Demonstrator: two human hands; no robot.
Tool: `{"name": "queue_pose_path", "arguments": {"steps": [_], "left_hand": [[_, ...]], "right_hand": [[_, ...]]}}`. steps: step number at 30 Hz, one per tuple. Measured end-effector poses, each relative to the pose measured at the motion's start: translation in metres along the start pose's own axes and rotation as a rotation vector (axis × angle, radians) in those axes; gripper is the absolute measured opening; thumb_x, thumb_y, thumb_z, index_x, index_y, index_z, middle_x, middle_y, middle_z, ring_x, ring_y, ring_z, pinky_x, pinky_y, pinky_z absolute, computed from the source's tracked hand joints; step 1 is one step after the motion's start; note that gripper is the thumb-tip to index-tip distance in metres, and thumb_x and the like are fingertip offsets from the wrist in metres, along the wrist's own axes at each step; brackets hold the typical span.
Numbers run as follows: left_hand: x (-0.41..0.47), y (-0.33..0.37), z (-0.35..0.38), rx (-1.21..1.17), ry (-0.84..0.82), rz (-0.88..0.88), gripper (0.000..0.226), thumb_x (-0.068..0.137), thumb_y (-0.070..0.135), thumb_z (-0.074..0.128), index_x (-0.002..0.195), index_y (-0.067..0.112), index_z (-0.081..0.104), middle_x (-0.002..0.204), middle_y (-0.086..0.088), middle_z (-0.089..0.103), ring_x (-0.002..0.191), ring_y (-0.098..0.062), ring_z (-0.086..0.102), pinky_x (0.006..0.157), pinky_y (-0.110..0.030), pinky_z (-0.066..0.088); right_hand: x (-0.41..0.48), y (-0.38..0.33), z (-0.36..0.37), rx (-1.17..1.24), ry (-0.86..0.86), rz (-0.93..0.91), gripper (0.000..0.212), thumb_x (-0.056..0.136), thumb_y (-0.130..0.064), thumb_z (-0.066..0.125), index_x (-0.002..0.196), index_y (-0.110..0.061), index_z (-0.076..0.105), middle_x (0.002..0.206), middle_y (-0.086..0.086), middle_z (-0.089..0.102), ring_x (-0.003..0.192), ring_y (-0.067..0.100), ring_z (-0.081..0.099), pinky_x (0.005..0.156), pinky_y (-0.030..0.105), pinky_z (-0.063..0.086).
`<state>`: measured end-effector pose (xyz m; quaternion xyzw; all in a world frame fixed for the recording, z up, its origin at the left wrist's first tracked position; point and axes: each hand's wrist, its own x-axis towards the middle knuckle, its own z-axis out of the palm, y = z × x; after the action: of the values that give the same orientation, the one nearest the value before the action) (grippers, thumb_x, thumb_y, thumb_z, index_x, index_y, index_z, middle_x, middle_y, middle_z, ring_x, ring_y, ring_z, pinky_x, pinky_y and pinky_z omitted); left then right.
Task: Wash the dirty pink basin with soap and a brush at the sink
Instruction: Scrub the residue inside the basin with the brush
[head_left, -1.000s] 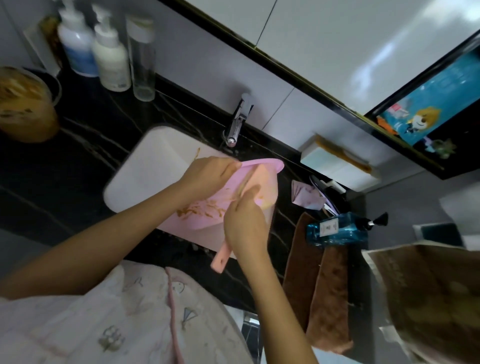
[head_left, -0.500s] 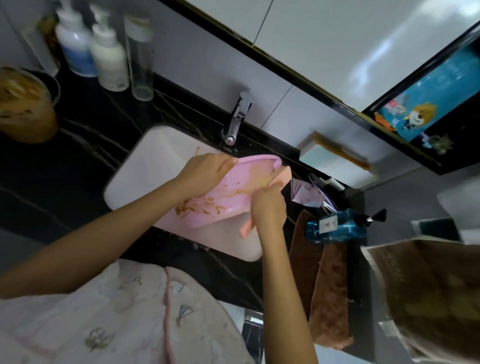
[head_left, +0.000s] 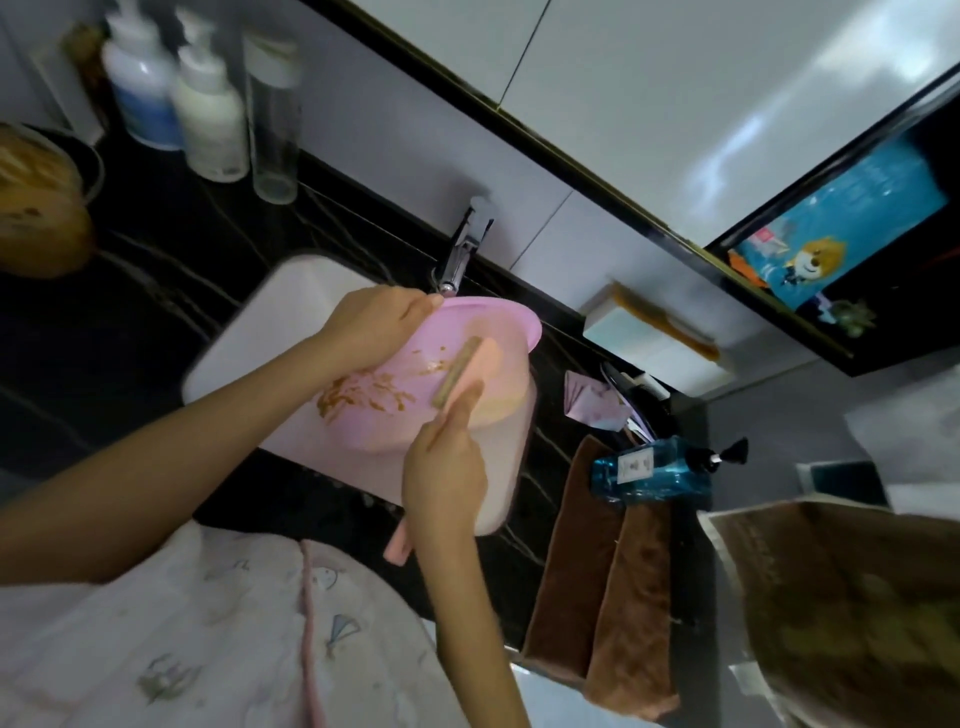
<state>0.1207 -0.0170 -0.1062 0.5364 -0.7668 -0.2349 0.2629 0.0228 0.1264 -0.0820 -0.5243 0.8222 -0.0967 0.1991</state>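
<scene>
Fingers of the right hand (head_left: 447, 467) curl round the brush (head_left: 457, 371) handle, its bristles against the smeared inside of the pink basin (head_left: 389, 421) at mid-frame. The left hand (head_left: 371, 327) grips the basin's far rim (just below the tap (head_left: 462, 249)), holding it tilted over the white sink (head_left: 260, 338).

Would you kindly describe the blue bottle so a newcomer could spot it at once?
Start at the white sink. Right of it lie brown towels, with the blue bottle at their far end. It alone is translucent blue with a black pump.
</scene>
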Motion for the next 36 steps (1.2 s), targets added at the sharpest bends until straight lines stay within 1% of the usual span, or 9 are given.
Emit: {"name": "queue_pose_path", "arguments": {"steps": [5,10,15,18,20,25,30,34,36], "left_hand": [[-0.001,0.003,0.004,-0.007,-0.008,0.011,0.053,0.100,0.044,0.026,0.086,0.008,0.062,0.082,-0.011,0.064,0.079,-0.030,0.058,0.067,-0.034,0.040],[0.010,-0.010,-0.006,-0.009,-0.026,-0.035,0.051,0.100,0.046,0.026,0.086,0.011,0.061,0.088,-0.010,0.066,0.084,-0.030,0.059,0.071,-0.035,0.042],[0.017,-0.014,-0.010,-0.020,-0.046,-0.052,0.051,0.100,0.047,0.026,0.073,0.013,0.055,0.079,-0.008,0.061,0.080,-0.031,0.058,0.069,-0.035,0.041],[0.022,-0.019,-0.015,-0.025,-0.048,-0.068,0.052,0.099,0.048,0.025,0.071,0.015,0.054,0.078,-0.009,0.062,0.080,-0.032,0.059,0.071,-0.037,0.043],[0.022,-0.022,-0.015,-0.015,-0.052,-0.055,0.052,0.100,0.046,0.026,0.074,0.013,0.055,0.080,-0.010,0.063,0.079,-0.031,0.058,0.069,-0.036,0.042],[0.018,-0.020,-0.007,-0.034,-0.033,-0.040,0.051,0.100,0.045,0.027,0.074,0.012,0.056,0.079,-0.010,0.063,0.079,-0.031,0.058,0.067,-0.034,0.040],[0.024,-0.023,-0.014,-0.034,-0.021,-0.054,0.053,0.099,0.047,0.027,0.073,0.010,0.055,0.083,-0.013,0.064,0.082,-0.032,0.059,0.072,-0.038,0.044],[0.018,-0.019,-0.011,-0.051,-0.029,-0.043,0.054,0.100,0.046,0.028,0.073,0.008,0.056,0.080,-0.012,0.064,0.079,-0.032,0.059,0.070,-0.037,0.043],[0.014,-0.018,-0.005,-0.035,-0.029,-0.041,0.051,0.100,0.044,0.029,0.075,0.010,0.057,0.081,-0.011,0.064,0.080,-0.031,0.059,0.070,-0.036,0.042]], "right_hand": [[0.053,0.012,-0.024,0.165,0.119,0.231,0.055,0.101,-0.023,0.027,0.151,-0.012,0.008,0.108,0.016,0.064,0.096,0.032,0.062,0.078,0.037,0.048],[-0.002,0.006,0.009,-0.057,0.027,-0.138,0.061,0.101,-0.029,0.024,0.150,-0.021,-0.010,0.088,0.010,0.067,0.080,0.028,0.062,0.062,0.030,0.034],[0.055,0.009,-0.010,0.193,0.173,0.148,0.056,0.100,-0.021,0.027,0.152,-0.015,0.007,0.100,0.016,0.065,0.087,0.033,0.063,0.074,0.041,0.051],[0.026,-0.009,0.014,0.045,0.149,0.010,0.061,0.098,-0.025,0.023,0.152,-0.015,-0.004,0.079,0.011,0.063,0.074,0.031,0.063,0.059,0.036,0.042],[0.014,-0.005,0.025,-0.024,0.050,-0.087,0.064,0.100,-0.028,0.026,0.151,-0.020,-0.010,0.080,0.011,0.063,0.074,0.031,0.062,0.060,0.032,0.034],[0.066,0.009,-0.020,0.168,0.093,0.278,0.057,0.101,-0.015,0.028,0.151,-0.010,0.002,0.106,0.011,0.062,0.099,0.031,0.062,0.069,0.034,0.041],[0.022,0.006,0.019,0.012,0.056,0.060,0.064,0.100,-0.021,0.029,0.151,-0.011,-0.008,0.099,0.015,0.066,0.089,0.033,0.063,0.066,0.033,0.035],[0.060,0.028,0.002,0.222,0.079,0.307,0.053,0.100,-0.020,0.030,0.150,-0.008,0.015,0.113,0.017,0.063,0.100,0.034,0.060,0.081,0.038,0.049],[0.055,0.024,-0.002,0.232,0.075,0.327,0.054,0.100,-0.022,0.029,0.149,-0.008,0.012,0.111,0.017,0.063,0.098,0.034,0.061,0.081,0.039,0.049]]}}
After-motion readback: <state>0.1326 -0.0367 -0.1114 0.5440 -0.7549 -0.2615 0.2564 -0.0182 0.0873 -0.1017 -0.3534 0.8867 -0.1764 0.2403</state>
